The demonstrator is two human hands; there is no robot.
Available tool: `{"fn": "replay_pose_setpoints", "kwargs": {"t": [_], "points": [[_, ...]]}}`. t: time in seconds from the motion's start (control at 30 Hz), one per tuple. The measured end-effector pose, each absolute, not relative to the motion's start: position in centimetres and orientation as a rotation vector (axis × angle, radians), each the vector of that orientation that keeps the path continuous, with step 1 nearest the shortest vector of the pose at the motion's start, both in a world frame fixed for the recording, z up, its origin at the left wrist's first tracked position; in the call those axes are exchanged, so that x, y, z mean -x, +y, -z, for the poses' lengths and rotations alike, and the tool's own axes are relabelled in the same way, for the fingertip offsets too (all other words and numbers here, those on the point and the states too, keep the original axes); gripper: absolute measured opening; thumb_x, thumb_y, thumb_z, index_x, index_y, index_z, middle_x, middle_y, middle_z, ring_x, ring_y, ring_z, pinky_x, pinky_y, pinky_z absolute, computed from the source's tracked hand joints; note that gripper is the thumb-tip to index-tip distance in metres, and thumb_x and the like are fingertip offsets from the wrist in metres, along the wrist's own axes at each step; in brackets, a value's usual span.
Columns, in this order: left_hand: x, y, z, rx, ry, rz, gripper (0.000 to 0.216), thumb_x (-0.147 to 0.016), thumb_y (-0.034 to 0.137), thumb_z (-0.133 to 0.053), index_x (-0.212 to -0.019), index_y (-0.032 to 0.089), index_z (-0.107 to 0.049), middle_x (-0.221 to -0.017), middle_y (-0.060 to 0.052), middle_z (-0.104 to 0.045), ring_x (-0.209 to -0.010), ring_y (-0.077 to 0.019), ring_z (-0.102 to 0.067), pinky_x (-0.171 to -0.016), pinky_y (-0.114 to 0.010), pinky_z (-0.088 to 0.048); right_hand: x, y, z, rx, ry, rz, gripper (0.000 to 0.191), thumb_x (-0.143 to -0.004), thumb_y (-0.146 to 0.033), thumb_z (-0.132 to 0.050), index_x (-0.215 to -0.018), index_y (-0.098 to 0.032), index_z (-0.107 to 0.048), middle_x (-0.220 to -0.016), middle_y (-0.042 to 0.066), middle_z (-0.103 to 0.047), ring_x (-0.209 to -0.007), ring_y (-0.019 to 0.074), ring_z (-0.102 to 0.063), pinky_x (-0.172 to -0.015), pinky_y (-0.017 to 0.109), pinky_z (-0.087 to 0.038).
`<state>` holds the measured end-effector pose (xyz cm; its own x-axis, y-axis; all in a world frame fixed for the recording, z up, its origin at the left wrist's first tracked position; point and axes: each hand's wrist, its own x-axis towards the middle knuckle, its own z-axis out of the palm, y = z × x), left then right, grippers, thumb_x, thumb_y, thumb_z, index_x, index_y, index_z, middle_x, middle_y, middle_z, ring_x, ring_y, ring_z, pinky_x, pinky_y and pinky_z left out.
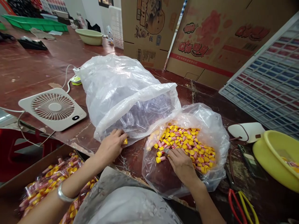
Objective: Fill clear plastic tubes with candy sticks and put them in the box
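My left hand (111, 145) is closed on a small yellow-capped piece (125, 141), just in front of the mouth of a big white woven bag (112, 77). Inside that bag lie many clear plastic tubes (149, 109). My right hand (181, 163) reaches into a clear plastic bag (205, 115), its fingers bent together at the near edge of a heap of small yellow-capped pieces (187, 143) with pink-and-white printed bodies. Something greyish shows at its fingertips; what they grip, if anything, cannot be made out.
A box (37, 158) of filled clear tubes stands below at left. A white fan (54, 109) lies on the red-brown table. At right are a yellow basin (268, 149), a phone (251, 160), scissors (243, 205) and a white crate (268, 71). Cardboard boxes (201, 37) stand behind.
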<state>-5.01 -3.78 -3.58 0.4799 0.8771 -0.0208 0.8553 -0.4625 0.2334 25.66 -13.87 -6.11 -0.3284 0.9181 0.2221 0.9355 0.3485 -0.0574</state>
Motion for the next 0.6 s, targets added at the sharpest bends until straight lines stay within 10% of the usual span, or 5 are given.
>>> {"fn": "replay_pose_setpoints", "kwargs": {"t": [0.6], "points": [[-0.5,-11.4,3.1,-1.825,0.848,-0.507,0.019,-0.092,0.03,-0.062,-0.107,0.021,-0.068,-0.102,-0.003,-0.069,-0.093,-0.0182,-0.061,-0.083,-0.027,-0.043,-22.0,-15.3,0.7,1.403,-1.914,-0.611,0.015,-0.094,-0.017,-0.057,-0.08,-0.021,-0.059,-0.08,0.0,-0.062,-0.075,0.0145,-0.061,-0.068,0.024,-0.05]]}}
